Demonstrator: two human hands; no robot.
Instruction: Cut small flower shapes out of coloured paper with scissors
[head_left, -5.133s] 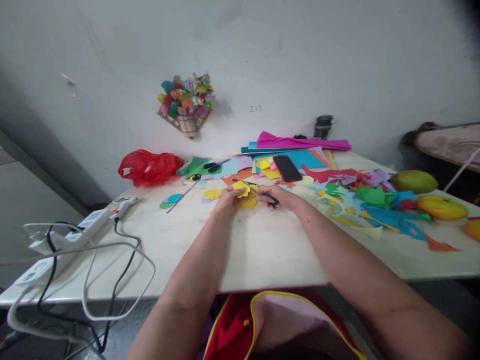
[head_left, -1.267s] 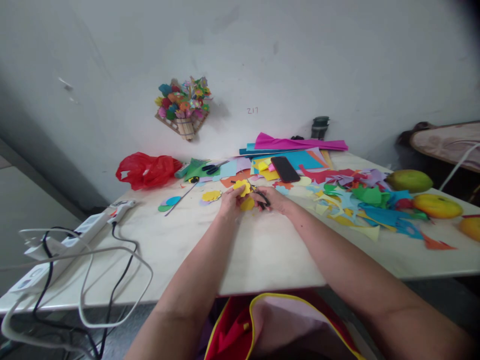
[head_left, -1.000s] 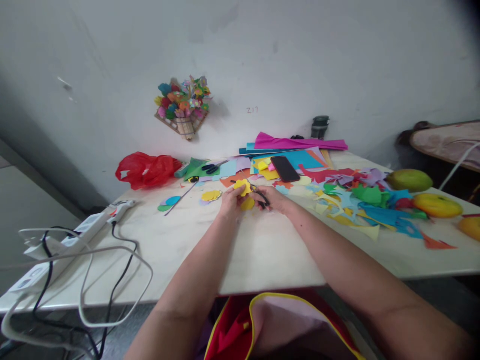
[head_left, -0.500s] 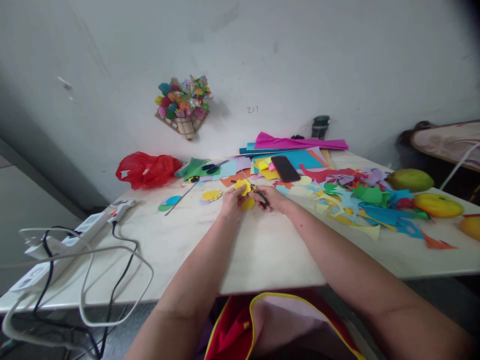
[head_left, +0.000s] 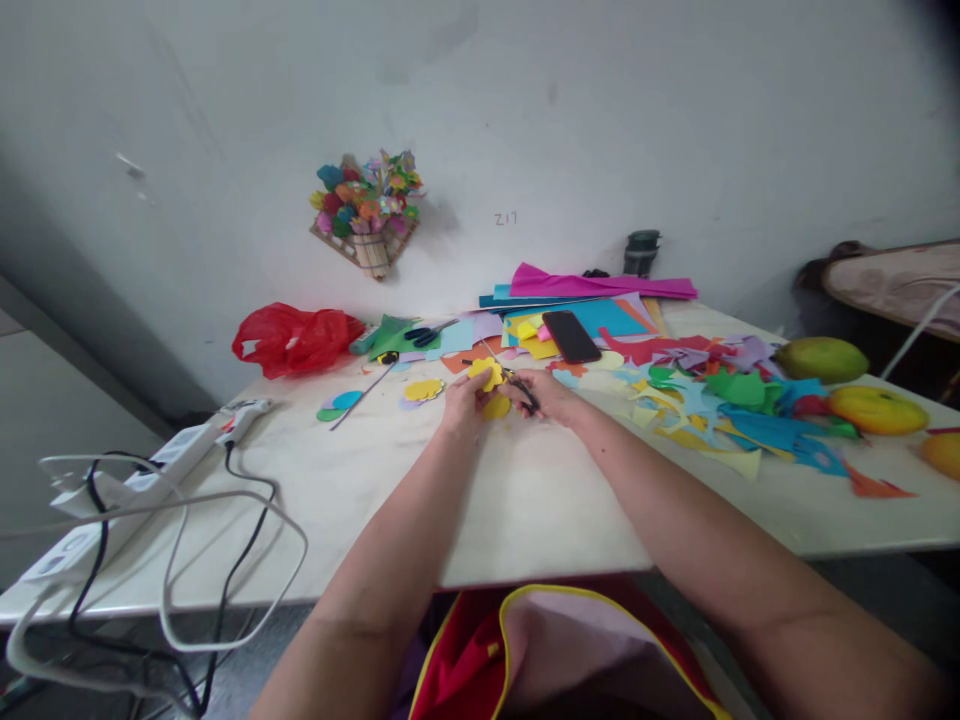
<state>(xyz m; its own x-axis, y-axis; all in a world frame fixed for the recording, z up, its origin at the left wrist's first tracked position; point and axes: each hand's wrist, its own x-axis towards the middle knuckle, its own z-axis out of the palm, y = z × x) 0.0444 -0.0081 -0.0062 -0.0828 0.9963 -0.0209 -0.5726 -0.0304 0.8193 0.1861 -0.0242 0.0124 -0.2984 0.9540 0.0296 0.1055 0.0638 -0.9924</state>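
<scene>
Over the middle of the table, my left hand (head_left: 465, 400) pinches a yellow paper flower (head_left: 486, 374) with a scalloped edge. My right hand (head_left: 547, 395) is closed on a pair of dark-handled scissors (head_left: 525, 393), whose blades meet the flower's right edge. Below the flower, a yellow paper piece (head_left: 496, 407) lies between my hands. Yellow scalloped cutouts (head_left: 424, 390) rest on the table to the left of my left hand. A black phone (head_left: 571, 337) lies beyond my right hand.
Coloured paper scraps (head_left: 735, 400) and several fruits (head_left: 877, 410) cover the right side. A second pair of scissors (head_left: 429, 335) and a red plastic bag (head_left: 292, 338) lie at the back left. A power strip (head_left: 161, 470) with loose cables runs along the left edge.
</scene>
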